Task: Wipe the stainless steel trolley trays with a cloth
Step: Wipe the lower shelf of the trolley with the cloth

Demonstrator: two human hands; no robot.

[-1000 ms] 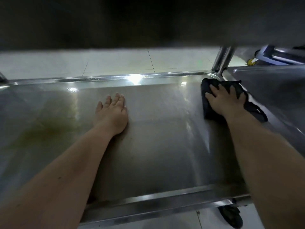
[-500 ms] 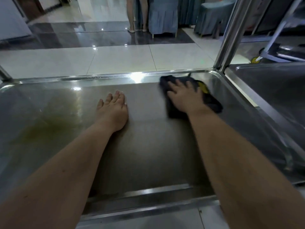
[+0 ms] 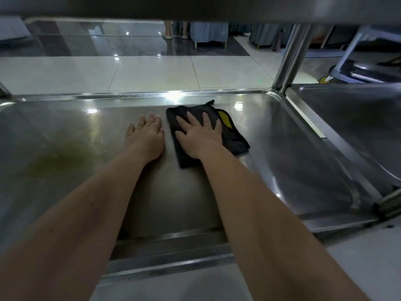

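Note:
A stainless steel trolley tray fills the view, with a raised rim all round. A black cloth with a yellow patch lies flat on it, right of the middle. My right hand presses down on the cloth with straight, spread fingers. My left hand rests flat on the bare steel just left of the cloth, fingers straight and together. A yellowish stain marks the tray's left part.
An upper shelf hangs low across the top of the view. A steel upright post rises at the tray's far right corner. Another steel tray adjoins on the right. A person's feet stand on the far floor.
My right hand has slid the cloth leftward from the tray's far right corner to beside my left hand. My left hand has stayed in place.

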